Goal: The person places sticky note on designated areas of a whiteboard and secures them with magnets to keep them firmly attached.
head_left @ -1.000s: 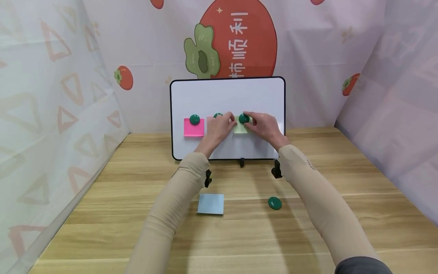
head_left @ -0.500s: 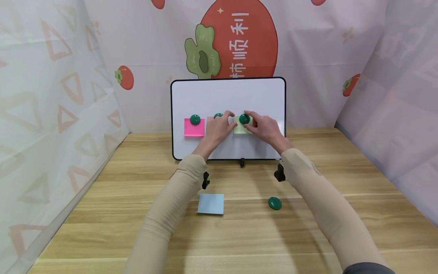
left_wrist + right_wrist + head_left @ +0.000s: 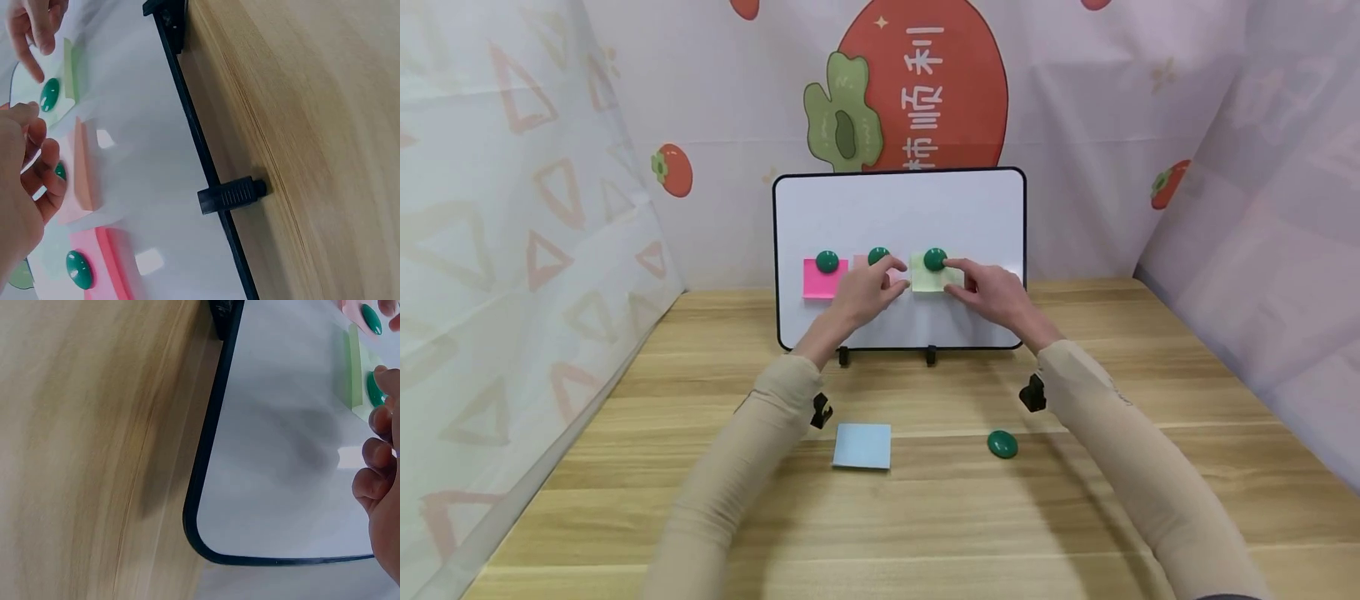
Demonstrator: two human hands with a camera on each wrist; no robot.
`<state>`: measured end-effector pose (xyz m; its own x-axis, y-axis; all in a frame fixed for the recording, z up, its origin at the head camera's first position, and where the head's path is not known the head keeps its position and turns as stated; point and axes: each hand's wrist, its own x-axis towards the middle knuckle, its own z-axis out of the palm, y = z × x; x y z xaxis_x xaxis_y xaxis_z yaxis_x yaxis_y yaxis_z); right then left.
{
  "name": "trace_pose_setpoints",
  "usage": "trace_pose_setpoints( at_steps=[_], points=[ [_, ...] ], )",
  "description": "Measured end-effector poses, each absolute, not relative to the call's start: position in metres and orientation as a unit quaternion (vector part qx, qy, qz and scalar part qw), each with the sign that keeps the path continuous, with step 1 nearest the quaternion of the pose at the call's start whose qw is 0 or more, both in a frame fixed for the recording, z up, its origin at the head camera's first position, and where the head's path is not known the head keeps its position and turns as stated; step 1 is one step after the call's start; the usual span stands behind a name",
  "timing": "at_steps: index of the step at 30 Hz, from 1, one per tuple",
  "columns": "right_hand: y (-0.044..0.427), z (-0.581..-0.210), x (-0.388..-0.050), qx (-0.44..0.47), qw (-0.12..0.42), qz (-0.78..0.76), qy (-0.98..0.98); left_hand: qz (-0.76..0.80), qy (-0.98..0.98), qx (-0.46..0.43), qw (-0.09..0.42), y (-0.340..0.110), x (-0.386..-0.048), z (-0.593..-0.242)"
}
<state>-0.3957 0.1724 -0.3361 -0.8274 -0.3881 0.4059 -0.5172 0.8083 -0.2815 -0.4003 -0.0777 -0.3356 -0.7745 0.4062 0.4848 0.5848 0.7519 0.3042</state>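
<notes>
On the whiteboard (image 3: 970, 208) hang three notes, each with a round green magnet at its top: a bright pink note (image 3: 820, 285), a pale pink one partly behind the left hand, and a pale green note (image 3: 925, 279). The left hand (image 3: 863, 292) is in front of the pale pink note, thumb and index apart, holding nothing. Beside the green note's magnet (image 3: 935, 259) is the right hand (image 3: 996, 293), its index fingertip at the magnet's right edge and its thumb lower, apart from it. In the left wrist view the bright pink note's magnet (image 3: 79, 270) shows.
A blue note (image 3: 862, 446) lies on the wooden table (image 3: 925, 517) in front of the board, with a loose green magnet (image 3: 1002, 444) to its right. Black clips (image 3: 931, 356) support the board's lower edge. Printed cloth (image 3: 1090, 108) hangs behind and at both sides.
Both hands have drawn back slightly, the left down and leftward, the right down and rightward. The right thumb and index no longer span the green note's magnet, which stays in place.
</notes>
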Motion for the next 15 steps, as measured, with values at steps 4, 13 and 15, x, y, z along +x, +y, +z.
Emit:
trace_pose_setpoints(
  at_steps=[4, 13, 15],
  points=[
    [0.178, -0.336, -0.388, 0.258, 0.179, 0.197, -0.929, -0.235, -0.916, -0.276, 0.172, -0.088, -0.389, -0.335],
    [0.187, -0.346, -0.369, 0.291, 0.162, 0.193, -0.923, -0.232, -0.929, -0.264, 0.118, -0.109, -0.369, -0.342],
    [0.188, -0.348, -0.364, 0.298, 0.161, 0.198, -0.920, -0.226, -0.935, -0.256, 0.100, -0.112, -0.364, -0.341]
  ],
)
